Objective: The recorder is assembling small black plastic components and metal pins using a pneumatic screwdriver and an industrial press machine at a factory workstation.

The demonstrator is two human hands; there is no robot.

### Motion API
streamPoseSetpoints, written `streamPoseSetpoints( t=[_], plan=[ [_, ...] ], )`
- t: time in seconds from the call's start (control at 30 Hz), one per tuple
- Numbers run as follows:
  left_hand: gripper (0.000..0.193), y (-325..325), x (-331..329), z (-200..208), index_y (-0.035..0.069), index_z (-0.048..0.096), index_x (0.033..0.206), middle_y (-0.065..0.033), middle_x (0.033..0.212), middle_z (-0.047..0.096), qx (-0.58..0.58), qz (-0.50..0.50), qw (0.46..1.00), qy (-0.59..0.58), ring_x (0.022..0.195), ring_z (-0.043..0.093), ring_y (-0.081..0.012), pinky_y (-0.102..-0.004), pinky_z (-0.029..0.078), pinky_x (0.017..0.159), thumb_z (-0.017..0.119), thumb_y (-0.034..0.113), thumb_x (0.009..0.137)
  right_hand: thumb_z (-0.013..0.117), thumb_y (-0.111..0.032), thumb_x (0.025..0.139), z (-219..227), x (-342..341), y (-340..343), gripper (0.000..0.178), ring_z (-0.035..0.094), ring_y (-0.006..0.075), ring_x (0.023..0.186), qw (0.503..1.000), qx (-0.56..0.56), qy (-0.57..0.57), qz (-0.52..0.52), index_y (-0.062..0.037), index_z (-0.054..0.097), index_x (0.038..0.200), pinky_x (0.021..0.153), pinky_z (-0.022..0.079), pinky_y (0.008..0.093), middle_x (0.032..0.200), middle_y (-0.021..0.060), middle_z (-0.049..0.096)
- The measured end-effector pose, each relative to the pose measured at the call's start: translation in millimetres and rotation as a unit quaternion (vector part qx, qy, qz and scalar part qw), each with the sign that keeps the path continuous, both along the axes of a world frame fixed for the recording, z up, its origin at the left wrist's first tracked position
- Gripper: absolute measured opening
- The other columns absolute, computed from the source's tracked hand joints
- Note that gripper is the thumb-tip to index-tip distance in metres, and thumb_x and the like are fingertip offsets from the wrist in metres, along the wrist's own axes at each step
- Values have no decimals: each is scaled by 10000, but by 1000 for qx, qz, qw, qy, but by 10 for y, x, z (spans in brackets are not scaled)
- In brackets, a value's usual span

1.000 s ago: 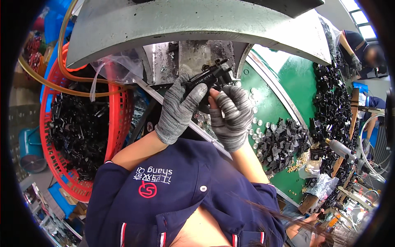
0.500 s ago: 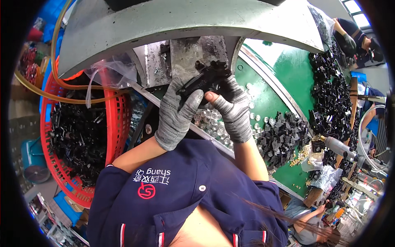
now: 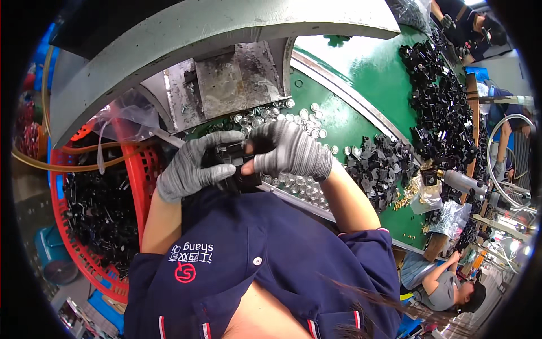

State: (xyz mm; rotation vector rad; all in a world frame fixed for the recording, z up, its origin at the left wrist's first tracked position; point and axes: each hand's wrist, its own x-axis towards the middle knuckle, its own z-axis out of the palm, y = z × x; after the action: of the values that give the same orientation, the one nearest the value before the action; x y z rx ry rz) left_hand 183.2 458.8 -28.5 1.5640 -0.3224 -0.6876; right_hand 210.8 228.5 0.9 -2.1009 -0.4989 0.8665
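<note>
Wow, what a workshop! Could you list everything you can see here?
Black part: one, black, centre
Machine frame: one, grey, top
Red basket: one, red, left
Basket parts: many, black, inside it
Hose: at least one, amber, left
Plastic bag: one, clear, upper left
Table: one, green, centre-right
Round pieces: many, silvery, on the table
Loose parts: two heaps, black, right
Tiny pieces: many, gold-coloured, right
Cylindrical tool: one, grey, right
Other people: at least three, varied clothing, right
Distant clutter: uncountable, mixed, edges
Shirt: one, dark blue, bottom
Left hand: one, grey-gloved, around the black part
Right hand: one, grey-gloved, beside the black part
</note>
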Motion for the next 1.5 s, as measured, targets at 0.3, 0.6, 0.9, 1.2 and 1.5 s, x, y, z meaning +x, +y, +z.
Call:
streamPoseSetpoints(
  t=[0.3,0.6,0.9,1.2,1.5],
  plan=[
    [447,-269,52,-489,84,553,1187,-109,1154,613,-308,141,927,162,1013,609,-201,-335,512,887,718,90,771,655,-312,825,-756,313,-765,295,673,296,757,909,-281,-197,-236,-59,659,977,746,532,399,822,163,688],
    [513,-441,52,-437,59,503,1264,-99,1107,613,-227,176,952,104,876,643,-170,-269,558,750,704,132,798,711,-164,803,-635,289,-627,163,647,179,699,923,-240,-188,-234,-44,685,910,668,523,316,780,102,692],
    [459,-501,11,-347,41,507,1271,-60,1096,616,-115,206,971,27,894,630,-134,-263,555,735,666,169,860,729,-73,774,-397,-283,106,156,624,163,913,867,205,-305,-337,-32,720,924,819,495,289,996,81,673],
    [402,-439,-60,-123,8,550,1179,-50,1013,638,-73,285,955,40,899,604,-108,-267,512,776,703,133,829,729,-91,784,-390,-272,356,367,615,128,885,830,383,-46,-402,-8,643,1131,800,497,276,1002,84,671],
    [543,-111,112,-149,54,539,1232,-66,1093,642,100,248,916,-299,951,630,-159,-304,529,794,779,166,759,684,-124,844,-327,143,415,398,629,139,859,845,409,81,-333,22,576,1198,771,529,270,953,86,663]
  ],
)
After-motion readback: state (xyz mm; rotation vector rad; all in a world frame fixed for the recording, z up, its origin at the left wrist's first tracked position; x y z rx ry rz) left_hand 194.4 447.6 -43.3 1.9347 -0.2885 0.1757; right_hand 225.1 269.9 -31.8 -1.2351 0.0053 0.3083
